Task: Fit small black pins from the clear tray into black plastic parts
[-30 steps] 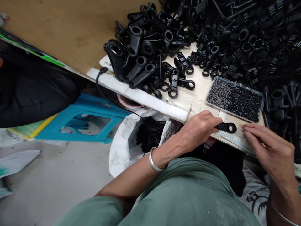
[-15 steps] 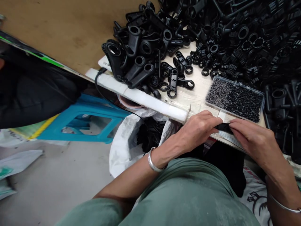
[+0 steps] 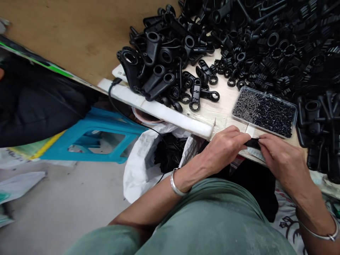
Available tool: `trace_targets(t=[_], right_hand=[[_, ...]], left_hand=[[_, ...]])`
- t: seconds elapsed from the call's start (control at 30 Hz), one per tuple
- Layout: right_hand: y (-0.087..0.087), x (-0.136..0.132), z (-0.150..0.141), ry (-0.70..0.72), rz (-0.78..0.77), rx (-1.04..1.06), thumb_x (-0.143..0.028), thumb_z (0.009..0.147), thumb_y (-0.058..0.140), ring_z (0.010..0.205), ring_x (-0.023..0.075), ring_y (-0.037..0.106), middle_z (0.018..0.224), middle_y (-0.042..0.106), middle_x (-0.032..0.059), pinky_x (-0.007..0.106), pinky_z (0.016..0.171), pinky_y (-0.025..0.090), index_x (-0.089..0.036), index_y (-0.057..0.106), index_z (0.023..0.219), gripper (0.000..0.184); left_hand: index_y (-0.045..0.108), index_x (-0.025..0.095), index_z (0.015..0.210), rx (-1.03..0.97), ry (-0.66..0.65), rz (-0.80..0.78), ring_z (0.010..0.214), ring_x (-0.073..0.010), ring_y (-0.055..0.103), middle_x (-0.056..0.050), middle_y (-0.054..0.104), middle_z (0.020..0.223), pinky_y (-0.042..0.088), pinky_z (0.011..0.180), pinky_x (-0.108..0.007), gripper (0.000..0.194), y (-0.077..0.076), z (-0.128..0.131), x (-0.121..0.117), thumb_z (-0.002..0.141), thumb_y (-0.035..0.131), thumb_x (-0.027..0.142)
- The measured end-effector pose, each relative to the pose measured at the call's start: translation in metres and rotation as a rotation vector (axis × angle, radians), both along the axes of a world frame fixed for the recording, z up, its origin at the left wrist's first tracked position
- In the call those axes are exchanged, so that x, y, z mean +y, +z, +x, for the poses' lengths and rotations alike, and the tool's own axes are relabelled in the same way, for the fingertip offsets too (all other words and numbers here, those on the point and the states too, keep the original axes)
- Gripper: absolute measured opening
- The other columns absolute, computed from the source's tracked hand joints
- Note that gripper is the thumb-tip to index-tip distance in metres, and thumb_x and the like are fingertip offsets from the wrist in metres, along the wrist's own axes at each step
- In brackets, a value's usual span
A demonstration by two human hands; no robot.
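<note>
Holds a black plastic link [image 3: 252, 143] near the front edge of the pale wooden table [image 3: 225, 95], right of centre in the frame, with both forearms reaching in from below. Pinches its left end between the narrowed thumb and fingers of the left hand [image 3: 224, 145], presumably to steady it. Sets the fingertips of the right hand [image 3: 284, 159] close together at the other end; cannot tell whether clasping the link or merely pressing on it, with that end hidden behind the fingers. Has a clear plastic box [image 3: 295, 120] of small metallic and black pieces just beyond, probably for a short reach. Has black plastic arms [image 3: 159, 53] heaped at upper centre and black rings [image 3: 276, 53] at upper right, apparently grouped by kind. Has an open white sack [image 3: 135, 177] with dark pieces inside below the table edge, perhaps for dropping parts straight in.
</note>
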State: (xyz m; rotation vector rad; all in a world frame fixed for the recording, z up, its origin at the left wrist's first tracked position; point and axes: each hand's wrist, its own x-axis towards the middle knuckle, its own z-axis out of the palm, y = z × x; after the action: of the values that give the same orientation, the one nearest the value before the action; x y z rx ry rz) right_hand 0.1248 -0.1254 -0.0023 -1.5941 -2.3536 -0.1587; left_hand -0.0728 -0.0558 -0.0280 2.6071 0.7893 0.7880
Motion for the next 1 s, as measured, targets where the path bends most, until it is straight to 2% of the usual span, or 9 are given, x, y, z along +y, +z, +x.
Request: trace_targets(t=[0.27,0.4,0.5,0.7,0.8,0.87,0.93,1.0], right_hand=[[-0.002,0.0,-0.008,-0.077,0.018,0.023,-0.011,0.096,0.052,0.087,0.0247,0.073,0.107,0.074,0.0133,0.035,0.075,0.057,-0.011,0.068,0.096,0.015],[-0.003,0.003,0.002,-0.064,-0.001,0.159,-0.016,0.096,0.057,0.095,0.0234,0.073,0.104,0.075,0.0112,0.034,0.085,0.059,-0.012,0.07,0.097,0.015],[-0.003,0.003,0.013,-0.062,0.012,0.289,-0.019,0.094,0.061,0.093,0.0207,0.074,0.101,0.077,0.0088,0.031,0.088,0.06,-0.013,0.073,0.096,0.014],[0.0,-0.014,0.027,-0.214,0.059,0.406,-0.024,0.094,0.063,0.094,0.02,0.074,0.102,0.077,0.0049,0.032,0.092,0.059,-0.019,0.075,0.096,0.013],[0.004,-0.022,0.032,-0.271,0.08,0.414,-0.028,0.093,0.064,0.09,0.0192,0.075,0.099,0.077,0.003,0.032,0.09,0.059,-0.021,0.075,0.094,0.014],[0.006,-0.021,0.036,-0.299,0.085,0.387,-0.03,0.094,0.063,0.082,0.0177,0.074,0.096,0.077,0.002,0.03,0.083,0.06,-0.022,0.075,0.096,0.014],[0.009,-0.015,0.041,-0.322,0.09,0.348,-0.031,0.094,0.062,0.075,0.0168,0.073,0.094,0.077,0.0018,0.029,0.077,0.059,-0.021,0.074,0.101,0.016],[0.012,-0.005,0.045,-0.327,0.087,0.294,-0.032,0.095,0.061,0.074,0.0176,0.073,0.095,0.077,0.003,0.029,0.076,0.059,-0.02,0.073,0.104,0.019]], left_hand=[[0.064,0.015,0.088,-0.013,0.012,0.008,0.082,-0.0162,0.062,-0.004,0.071,0.083,0.054,0.074,-0.025,0.006,-0.001,0.001,0.001,0.09,0.063,0.01],[0.065,0.015,0.089,-0.017,0.016,0.011,0.084,-0.0166,0.064,-0.004,0.071,0.084,0.055,0.075,-0.026,0.004,-0.001,0.001,0.001,0.09,0.066,0.012],[0.064,0.016,0.09,-0.012,0.005,-0.004,0.085,-0.0166,0.064,-0.004,0.071,0.085,0.055,0.076,-0.026,0.005,0.0,0.001,0.002,0.089,0.068,0.013],[0.063,0.015,0.093,-0.033,-0.009,-0.02,0.085,-0.0168,0.063,-0.004,0.071,0.086,0.055,0.077,-0.026,0.005,-0.002,0.0,0.002,0.09,0.065,0.011],[0.062,0.015,0.094,-0.051,-0.016,-0.02,0.086,-0.0167,0.064,-0.005,0.071,0.089,0.056,0.077,-0.027,0.004,-0.002,0.0,0.0,0.092,0.064,0.012],[0.061,0.015,0.097,-0.077,-0.044,-0.01,0.09,-0.0168,0.065,-0.006,0.072,0.095,0.056,0.082,-0.029,0.004,0.0,-0.002,0.0,0.094,0.063,0.017],[0.062,0.015,0.101,-0.11,-0.067,0.024,0.094,-0.0174,0.065,-0.007,0.073,0.099,0.055,0.087,-0.031,0.008,0.007,-0.004,0.003,0.097,0.059,0.022],[0.063,0.015,0.1,-0.091,-0.071,0.056,0.092,-0.0176,0.064,-0.007,0.073,0.097,0.054,0.086,-0.032,0.013,0.017,-0.005,0.011,0.1,0.054,0.024]])
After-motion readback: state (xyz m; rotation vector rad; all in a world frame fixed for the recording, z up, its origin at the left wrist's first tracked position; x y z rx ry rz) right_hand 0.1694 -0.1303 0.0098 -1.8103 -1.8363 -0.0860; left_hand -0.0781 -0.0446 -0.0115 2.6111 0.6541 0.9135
